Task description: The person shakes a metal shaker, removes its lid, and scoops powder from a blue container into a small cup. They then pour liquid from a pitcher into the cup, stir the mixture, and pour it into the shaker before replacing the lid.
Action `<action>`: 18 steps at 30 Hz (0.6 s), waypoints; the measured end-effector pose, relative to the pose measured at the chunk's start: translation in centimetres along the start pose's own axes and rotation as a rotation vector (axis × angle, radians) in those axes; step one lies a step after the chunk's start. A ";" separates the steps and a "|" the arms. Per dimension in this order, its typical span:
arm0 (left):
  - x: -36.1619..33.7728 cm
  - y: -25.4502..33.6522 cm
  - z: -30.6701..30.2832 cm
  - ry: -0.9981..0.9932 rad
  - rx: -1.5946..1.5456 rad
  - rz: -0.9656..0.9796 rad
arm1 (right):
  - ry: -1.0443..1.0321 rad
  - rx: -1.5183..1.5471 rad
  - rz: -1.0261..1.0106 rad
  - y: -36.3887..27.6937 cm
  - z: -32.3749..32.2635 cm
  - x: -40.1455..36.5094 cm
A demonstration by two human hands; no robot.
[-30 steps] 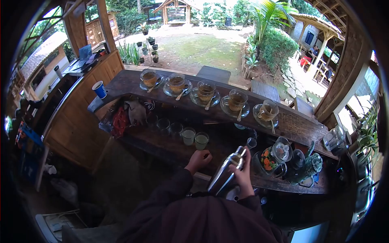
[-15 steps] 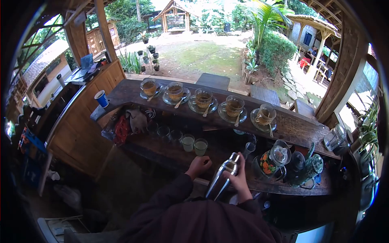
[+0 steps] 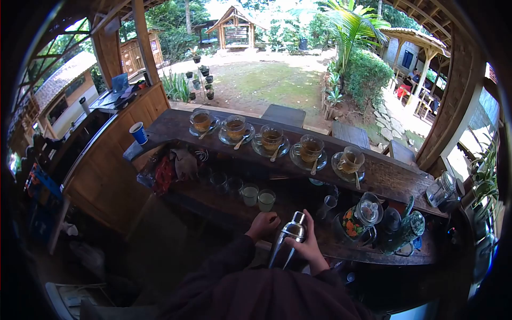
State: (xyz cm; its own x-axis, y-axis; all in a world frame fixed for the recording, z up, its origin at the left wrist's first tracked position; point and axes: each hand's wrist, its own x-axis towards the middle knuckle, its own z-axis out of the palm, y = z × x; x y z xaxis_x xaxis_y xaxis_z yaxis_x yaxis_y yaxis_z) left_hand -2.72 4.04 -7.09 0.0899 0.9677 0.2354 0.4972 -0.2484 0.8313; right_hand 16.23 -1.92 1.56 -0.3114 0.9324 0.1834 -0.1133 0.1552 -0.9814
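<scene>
- At the far left of the desk [image 3: 394, 176], a blue paper cup [image 3: 138, 134] stands near the raised ledge's end.
- Just right of it, on the level below, lie a red bundle [image 3: 163, 176] and a grey cloth [image 3: 184, 164].
- Along the raised ledge stand five glass cups of amber drink [image 3: 271, 138], each on a clear saucer with a spoon.
- Below them, two glasses of cloudy, pale liquid [image 3: 266, 200] stand side by side, with dimmer glasses [image 3: 218, 180] to their left.
- The left hand [image 3: 263, 225] is curled into a loose fist just below the nearer pale glass; its palm is hidden, so whether it holds anything cannot be told.
- The right hand [image 3: 306, 241] is closed around a metal shaker [image 3: 288, 237], thumb across the front and fingers up its right side. The shaker leans, its cap uppermost, between the two hands.
- Farther right stand a narrow clear glass [image 3: 329, 202], a flowered pitcher [image 3: 353, 224], a green speckled kettle [image 3: 409, 231] and a lidded glass jar [image 3: 440, 190].
</scene>
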 end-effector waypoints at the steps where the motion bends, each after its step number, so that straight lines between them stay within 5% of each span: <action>1: 0.0 0.1 -0.1 -0.003 -0.002 0.005 | 0.051 0.066 -0.007 -0.1 -0.3 0.3; 7: -0.1 0.1 0.1 0.052 -0.004 0.060 | 0.578 0.182 -0.167 -1.9 -2.5 2.1; 10: -0.3 0.4 0.0 0.038 -0.010 0.063 | 0.591 0.103 -0.156 -2.1 -2.1 1.8; 15: -0.4 1.2 -0.2 0.034 0.003 0.042 | 0.074 0.088 0.026 -0.6 -0.7 -0.5; 18: -0.4 0.1 0.5 0.017 0.044 0.016 | 0.019 0.158 0.048 -1.2 -0.8 -0.7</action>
State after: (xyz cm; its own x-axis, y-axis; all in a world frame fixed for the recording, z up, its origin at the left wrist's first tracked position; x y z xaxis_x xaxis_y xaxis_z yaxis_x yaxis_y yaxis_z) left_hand -2.31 3.62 -7.33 0.0836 0.9627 0.2574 0.5330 -0.2615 0.8047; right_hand 17.35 -2.54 2.60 -0.3025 0.9436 0.1343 -0.2467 0.0586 -0.9673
